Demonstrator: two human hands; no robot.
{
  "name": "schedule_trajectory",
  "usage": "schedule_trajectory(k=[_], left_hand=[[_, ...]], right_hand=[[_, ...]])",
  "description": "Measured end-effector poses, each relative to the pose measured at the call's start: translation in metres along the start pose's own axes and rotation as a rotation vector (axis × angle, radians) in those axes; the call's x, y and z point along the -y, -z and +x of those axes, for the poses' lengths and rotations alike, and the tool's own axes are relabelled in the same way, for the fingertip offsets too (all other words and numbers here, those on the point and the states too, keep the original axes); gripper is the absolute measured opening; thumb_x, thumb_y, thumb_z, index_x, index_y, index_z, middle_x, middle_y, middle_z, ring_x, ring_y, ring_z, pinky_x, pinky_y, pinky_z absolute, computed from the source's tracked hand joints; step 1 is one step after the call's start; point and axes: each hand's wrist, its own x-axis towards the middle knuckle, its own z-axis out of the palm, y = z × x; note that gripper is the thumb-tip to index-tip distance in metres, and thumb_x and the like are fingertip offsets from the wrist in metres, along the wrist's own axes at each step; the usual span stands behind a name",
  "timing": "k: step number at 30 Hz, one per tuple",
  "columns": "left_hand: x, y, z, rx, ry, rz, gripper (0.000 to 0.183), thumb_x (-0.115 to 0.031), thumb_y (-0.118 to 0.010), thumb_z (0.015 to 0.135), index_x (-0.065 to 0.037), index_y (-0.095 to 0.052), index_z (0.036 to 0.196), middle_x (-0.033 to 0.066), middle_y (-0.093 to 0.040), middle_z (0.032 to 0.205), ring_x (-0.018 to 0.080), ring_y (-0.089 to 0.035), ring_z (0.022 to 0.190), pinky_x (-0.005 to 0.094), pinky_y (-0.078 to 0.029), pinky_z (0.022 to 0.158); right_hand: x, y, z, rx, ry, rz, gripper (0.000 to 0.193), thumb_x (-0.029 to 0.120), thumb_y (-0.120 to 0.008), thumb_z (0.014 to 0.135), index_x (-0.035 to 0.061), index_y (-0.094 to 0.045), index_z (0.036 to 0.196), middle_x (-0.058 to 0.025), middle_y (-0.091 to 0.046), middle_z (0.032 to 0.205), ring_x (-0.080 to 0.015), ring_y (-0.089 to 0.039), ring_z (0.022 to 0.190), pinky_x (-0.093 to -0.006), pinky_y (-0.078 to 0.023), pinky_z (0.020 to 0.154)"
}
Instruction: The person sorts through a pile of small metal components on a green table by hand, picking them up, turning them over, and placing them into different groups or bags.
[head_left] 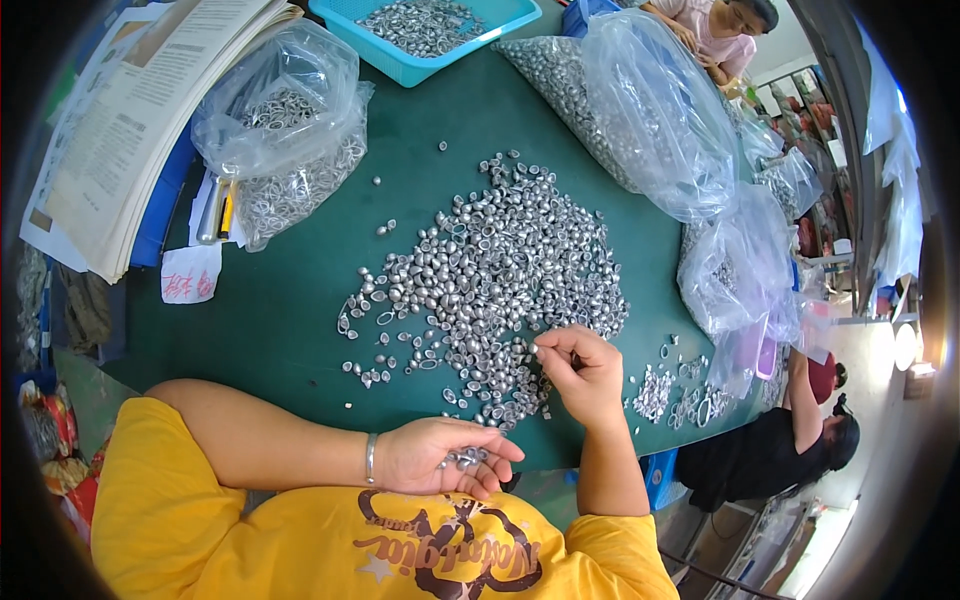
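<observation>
A wide pile of small silver-grey metal pieces (500, 250), rounded like little cups with some open rings among them, lies spread on the green table (290, 320). My left hand (445, 456), palm up and cupped at the near edge of the table, holds several of these pieces (465, 458). At the near right side of the pile, my right hand (583, 375) has thumb and forefinger pinched on one small silver metal piece (535, 349). Its other fingers are curled in.
A blue basket (405, 68) of metal pieces stands at the back. Clear bags of pieces sit at left (290, 150) and right (650, 110). Smaller parts (655, 393) lie right of my right hand. Stacked papers (130, 130) rise at far left. Other people (775, 455) sit to the right.
</observation>
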Motion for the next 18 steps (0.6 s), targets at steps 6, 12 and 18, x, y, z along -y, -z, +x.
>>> schedule_trajectory(k=[6, 12, 18], left_hand=[[0.0, 0.001, -0.001, -0.001, 0.008, 0.002, 0.04, -0.025, -0.029, 0.095, 0.005, -0.045, 0.116, 0.0106, -0.053, 0.097, 0.0174, -0.054, 0.086, 0.0298, -0.044, 0.078], [0.001, 0.002, 0.0, 0.001, 0.019, -0.008, 0.039, -0.024, -0.029, 0.095, 0.005, -0.045, 0.116, 0.0107, -0.054, 0.098, 0.0174, -0.054, 0.085, 0.0302, -0.044, 0.078], [0.001, 0.0, -0.001, -0.003, 0.013, 0.016, 0.04, -0.024, -0.028, 0.095, 0.005, -0.045, 0.116, 0.0109, -0.054, 0.098, 0.0176, -0.054, 0.085, 0.0302, -0.044, 0.078]], right_hand=[[0.002, 0.014, -0.005, 0.194, -0.372, 1.518, 0.006, -0.004, -0.055, 0.076, -0.0011, -0.055, 0.082, -0.0037, -0.052, 0.065, -0.0082, -0.043, 0.052, -0.0187, -0.031, 0.043], [-0.002, 0.02, -0.009, 0.143, -0.182, 0.227, 0.006, 0.0, -0.059, 0.074, 0.0007, -0.058, 0.08, -0.0072, -0.056, 0.064, -0.0168, -0.05, 0.053, -0.0253, -0.038, 0.045], [0.003, 0.014, -0.012, 0.088, 0.062, -0.402, 0.01, 0.003, -0.064, 0.071, 0.0041, -0.062, 0.08, -0.0099, -0.055, 0.064, -0.0249, -0.055, 0.055, -0.0318, -0.044, 0.051]])
